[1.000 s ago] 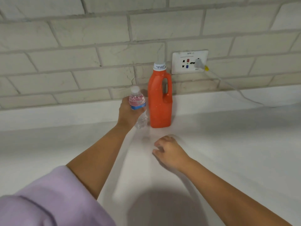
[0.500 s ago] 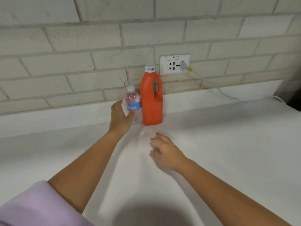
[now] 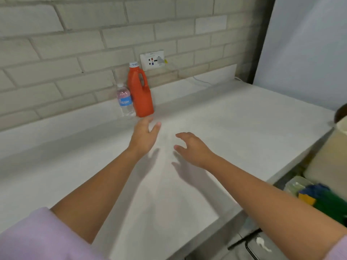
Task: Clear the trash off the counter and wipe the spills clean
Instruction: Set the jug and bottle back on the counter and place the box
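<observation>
Both hands hover empty with fingers spread over the middle of the worktop (image 3: 234, 128): right hand (image 3: 191, 147), left hand (image 3: 144, 136), which has let go of the water bottle (image 3: 125, 102). It stands at the back edge, touching the orange jug (image 3: 140, 94); wiping likely comes next.

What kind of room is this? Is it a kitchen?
Probably a kitchen or utility room, though I can't be sure. There's a long white counter against a brick wall, a wall socket with something plugged in, and an orange jug beside a small water bottle.
</observation>
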The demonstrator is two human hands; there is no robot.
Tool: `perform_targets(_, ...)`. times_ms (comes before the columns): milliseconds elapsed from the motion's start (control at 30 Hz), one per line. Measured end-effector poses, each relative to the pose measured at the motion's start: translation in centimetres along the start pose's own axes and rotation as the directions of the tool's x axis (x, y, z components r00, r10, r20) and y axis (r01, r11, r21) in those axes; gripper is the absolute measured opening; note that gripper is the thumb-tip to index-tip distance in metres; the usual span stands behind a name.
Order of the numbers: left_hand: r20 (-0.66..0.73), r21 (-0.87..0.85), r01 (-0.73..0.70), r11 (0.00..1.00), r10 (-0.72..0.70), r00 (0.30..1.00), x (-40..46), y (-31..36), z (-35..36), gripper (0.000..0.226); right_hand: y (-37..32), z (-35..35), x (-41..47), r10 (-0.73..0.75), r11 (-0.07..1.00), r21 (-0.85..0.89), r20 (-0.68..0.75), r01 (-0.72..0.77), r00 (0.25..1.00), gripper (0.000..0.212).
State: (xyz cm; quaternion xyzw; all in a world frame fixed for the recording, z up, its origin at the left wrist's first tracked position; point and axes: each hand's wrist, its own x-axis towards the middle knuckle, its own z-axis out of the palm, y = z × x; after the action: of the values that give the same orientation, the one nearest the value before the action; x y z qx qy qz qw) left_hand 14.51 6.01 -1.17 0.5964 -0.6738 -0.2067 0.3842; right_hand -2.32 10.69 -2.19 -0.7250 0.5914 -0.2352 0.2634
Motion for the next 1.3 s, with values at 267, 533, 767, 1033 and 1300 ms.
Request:
perform_targets(267, 0.266, -0.293, 0.015, 0.956, 0.067, 0.962, -8.1, 10.1, 6.8, 0.035, 3.5, -6.9, -12.7, 0.305, 0.932, 0.276, -0.244, -0.235, 0.921, 0.046)
perform_targets(533, 0.543, -0.336, 0.007, 0.942, 0.188, 0.818, -15.7, 19.3, 17.2, 0.041, 11.0, -13.4, -25.5, 0.609, 0.780, 0.462, -0.404, -0.423, 0.682, 0.042)
perform_targets(767, 0.730, -0.274, 0.071, 0.959, 0.159, 0.665, -22.4, 25.9, 28.0, 0.043, 19.6, -18.1, -35.8, 0.769, 0.639, 0.556, -0.462, -0.531, 0.442, 0.040)
perform_targets(1033, 0.824, -0.029, 0.233, 0.972, -0.109, 0.555, -28.0, 29.2, 38.7, 0.060, 31.9, -19.2, -42.2, 0.877, 0.470, 0.585, -0.392, -0.661, 0.277, 0.049)
perform_targets(1300, 0.774, 0.138, 0.373, 0.917, -0.335, 0.537, -31.1, 27.7, 45.2, 0.078, 39.7, -16.7, -44.5, 0.941, 0.331, 0.581, -0.148, -0.744, 0.303, 0.053)
